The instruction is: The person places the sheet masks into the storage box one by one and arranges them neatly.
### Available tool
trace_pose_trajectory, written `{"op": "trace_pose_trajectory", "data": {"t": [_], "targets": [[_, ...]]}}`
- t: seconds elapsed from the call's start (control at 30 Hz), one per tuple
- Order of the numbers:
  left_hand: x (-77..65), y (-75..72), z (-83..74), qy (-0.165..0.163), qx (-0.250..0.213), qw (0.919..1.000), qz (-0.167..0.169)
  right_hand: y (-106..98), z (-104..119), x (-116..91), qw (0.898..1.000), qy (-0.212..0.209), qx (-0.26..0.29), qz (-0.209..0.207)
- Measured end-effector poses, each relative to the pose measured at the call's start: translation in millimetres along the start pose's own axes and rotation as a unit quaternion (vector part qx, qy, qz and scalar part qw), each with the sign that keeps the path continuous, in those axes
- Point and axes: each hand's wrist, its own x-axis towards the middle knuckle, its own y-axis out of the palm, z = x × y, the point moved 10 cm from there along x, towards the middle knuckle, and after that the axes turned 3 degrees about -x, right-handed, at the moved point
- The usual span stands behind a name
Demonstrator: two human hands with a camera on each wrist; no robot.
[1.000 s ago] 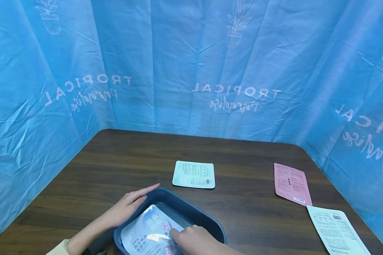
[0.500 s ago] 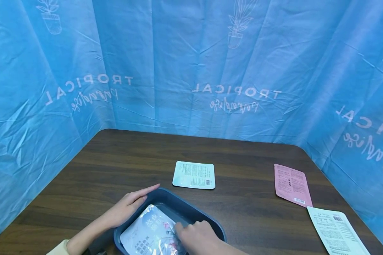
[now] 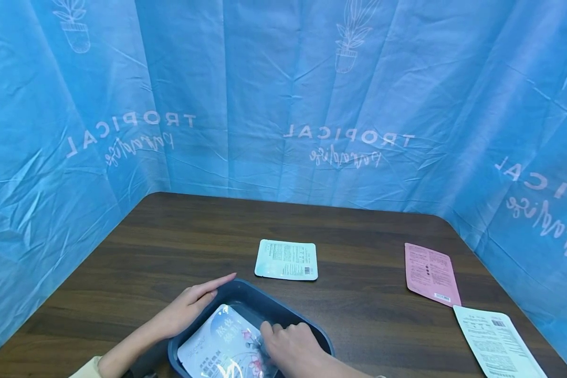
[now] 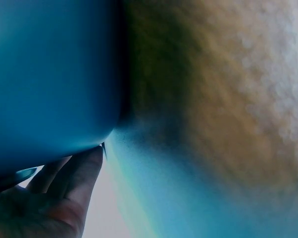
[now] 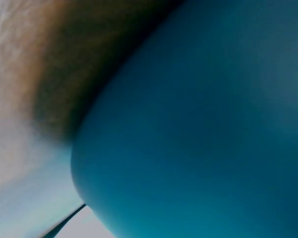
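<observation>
A dark blue plastic tray (image 3: 260,304) stands at the table's front edge in the head view, cut off by the frame. Inside it lies a pale blue face mask packet (image 3: 222,341) with pink flowers and white lettering. My left hand (image 3: 191,307) rests along the tray's far left rim, fingers straight. My right hand (image 3: 295,344) reaches into the tray with curled fingers and holds the packet's right edge; its fingertips are hidden. The left wrist view shows fingers (image 4: 79,178) against the tray's outer wall (image 4: 50,89). Only the blurred tray wall (image 5: 188,134) fills most of the right wrist view.
Beyond the tray lies a mint-green packet (image 3: 286,260) on the dark wooden table (image 3: 208,226). A pink packet (image 3: 432,273) and a pale green packet (image 3: 498,341) lie to the right, their corners meeting. Blue printed curtains (image 3: 274,68) surround the table.
My right hand has shifted slightly up and to the right over the packet's edge, and the glare on the packet has changed. The left hand and tray have stayed put.
</observation>
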Motion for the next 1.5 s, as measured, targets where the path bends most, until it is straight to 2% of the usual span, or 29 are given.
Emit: {"op": "trace_pose_trajectory", "data": {"t": [0.37,0.57,0.8,0.97,1.1,1.3,1.5], "targets": [[0.4,-0.2,3.9,-0.004,0.005,1.0,-0.002,-5.3,4.1,-1.6,0.998,-0.032,0.018,-0.043],[0.9,0.6,3.4,-0.004,0.005,1.0,0.001,-25.5,3.9,-9.5,0.992,-0.055,0.015,-0.112],[1.9,1.0,3.2,-0.003,-0.002,1.0,0.003,-58.8,-20.7,-20.2,0.981,-0.039,0.078,-0.175],[1.3,1.8,4.2,-0.007,-0.005,1.0,0.004,-71.3,-44.4,-30.5,0.968,-0.026,0.084,-0.234],[1.6,2.2,4.4,-0.008,0.0,1.0,0.004,-66.2,-68.4,-32.1,0.969,0.004,0.072,-0.236],[1.9,3.8,4.6,-0.009,-0.002,0.9999,0.007,-40.8,-100.9,-31.5,0.977,0.047,0.035,-0.205],[0.6,2.6,3.9,-0.006,-0.003,1.0,0.004,-20.7,-132.4,-40.9,0.973,0.086,0.04,-0.211]]}}
